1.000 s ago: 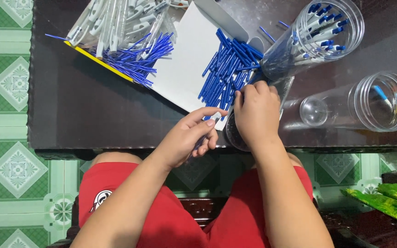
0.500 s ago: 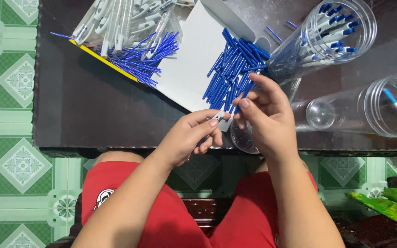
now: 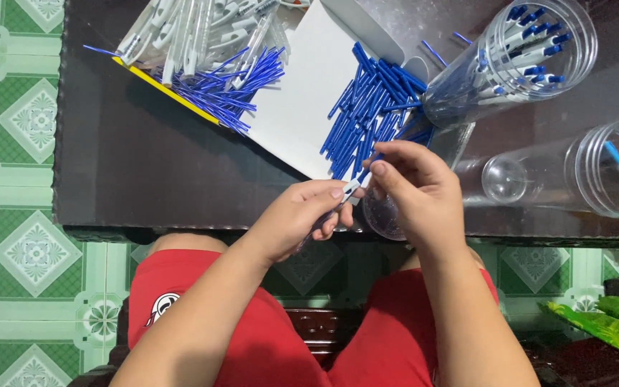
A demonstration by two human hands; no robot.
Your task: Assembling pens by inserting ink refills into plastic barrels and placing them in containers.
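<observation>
one head-worn camera looks steeply down from close above at the dark table (image 3: pixel 145 172) edge and lap.

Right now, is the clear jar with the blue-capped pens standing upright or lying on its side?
On its side. The clear jar rests on the dark table, its open mouth facing sideways, pens lying inside.

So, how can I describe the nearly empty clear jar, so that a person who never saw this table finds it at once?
Start at the dark table and go to its right end, where two clear plastic jars lie on their sides. The nearly empty jar is the nearer one, just right of the right hand. Unlike the far jar, packed with blue-capped pens, it holds only one or two.
</observation>
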